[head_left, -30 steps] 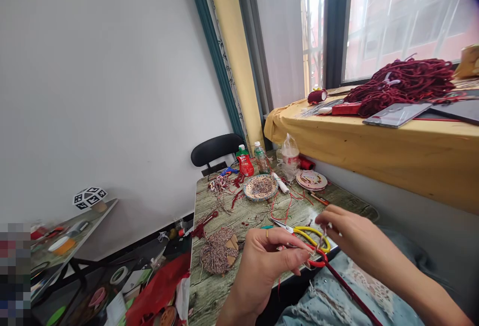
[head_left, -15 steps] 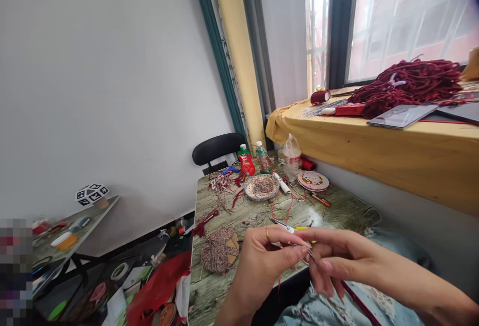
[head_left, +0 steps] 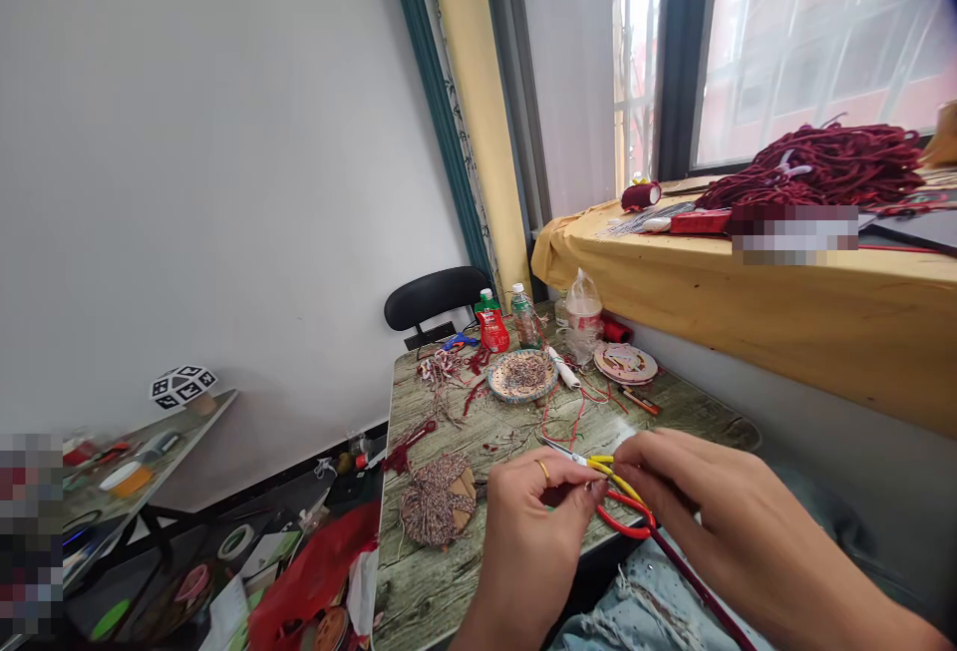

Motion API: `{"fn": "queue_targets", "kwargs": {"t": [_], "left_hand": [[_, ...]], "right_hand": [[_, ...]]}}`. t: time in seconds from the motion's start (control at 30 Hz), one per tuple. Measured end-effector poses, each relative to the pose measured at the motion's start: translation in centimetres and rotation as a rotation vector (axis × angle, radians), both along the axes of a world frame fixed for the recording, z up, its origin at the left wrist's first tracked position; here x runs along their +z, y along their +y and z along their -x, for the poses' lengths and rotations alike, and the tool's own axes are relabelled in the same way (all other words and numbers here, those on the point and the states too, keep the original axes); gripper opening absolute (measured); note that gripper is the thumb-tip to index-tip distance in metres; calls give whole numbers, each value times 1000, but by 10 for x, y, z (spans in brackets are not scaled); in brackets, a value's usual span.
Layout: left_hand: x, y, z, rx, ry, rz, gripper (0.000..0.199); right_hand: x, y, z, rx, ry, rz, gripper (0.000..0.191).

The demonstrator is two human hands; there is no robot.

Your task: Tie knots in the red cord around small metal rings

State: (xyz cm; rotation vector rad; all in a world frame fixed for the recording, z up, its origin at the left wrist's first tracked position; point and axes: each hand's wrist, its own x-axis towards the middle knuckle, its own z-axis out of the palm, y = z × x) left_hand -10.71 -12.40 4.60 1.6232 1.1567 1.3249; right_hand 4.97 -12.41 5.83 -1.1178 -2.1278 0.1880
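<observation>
Scissors (head_left: 626, 529) with red and yellow handles lie near the table's front edge, blades pointing left. My right hand (head_left: 703, 501) is over the handles, its fingers bent and closed on the yellow part; its thumb is mostly hidden. My left hand (head_left: 534, 531), with a ring on one finger, pinches thumb and forefinger together beside the scissors. What sits in that pinch is too small to make out. A dark red cord (head_left: 699, 581) slants from below the handles to the lower right, across light blue ripped jeans (head_left: 635, 596).
A card wound with speckled yarn (head_left: 438, 501) lies left of my hands. Behind are a shallow basket (head_left: 521, 397) of small bits, a red pouch (head_left: 491, 324), bottles and loose yarn. The yellow-covered ledge (head_left: 673, 282) holds a dark red cord heap (head_left: 829, 167).
My hands were together, fingertips working a thin strand. My right hand has since moved away from the left onto the scissors' handles. The left keeps its pinch.
</observation>
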Motion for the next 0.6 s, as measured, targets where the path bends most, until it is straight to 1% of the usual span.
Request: {"fn": "queue_targets", "kwargs": {"t": [0.07,0.1,0.13,0.2,0.27,0.33,0.4,0.43,0.47,0.53,0.6], "left_hand": [[-1,-2,-5,104,90,-99,12],[-2,-3,-7,159,125,-144,13],[-3,-4,-9,202,148,-184,13],[-6,-6,-13,233,147,-221,14],[-8,-7,-15,220,90,-219,13],[-9,-9,-15,211,3,-197,13],[-8,-11,-15,194,-78,-173,12],[-8,-12,-14,178,-106,-157,12],[-7,-12,-13,157,-121,-145,12],[-7,-11,-10,119,-106,-141,12],[-7,-10,-6,82,-40,-164,11]], "right_hand": [[-9,-9,8,-45,65,-122,18],[-14,-13,11,-65,118,-131,17],[-18,-17,14,-91,185,-97,14],[-25,-21,20,-132,344,79,11],[-28,-23,23,-131,517,312,20],[-28,-22,24,-71,650,517,29],[-27,-20,24,-28,698,645,31],[-27,-19,24,-36,690,657,30],[-27,-19,23,-59,668,631,29],[-28,-20,24,-133,602,504,25],[-30,-22,26,-199,527,360,20]]}}
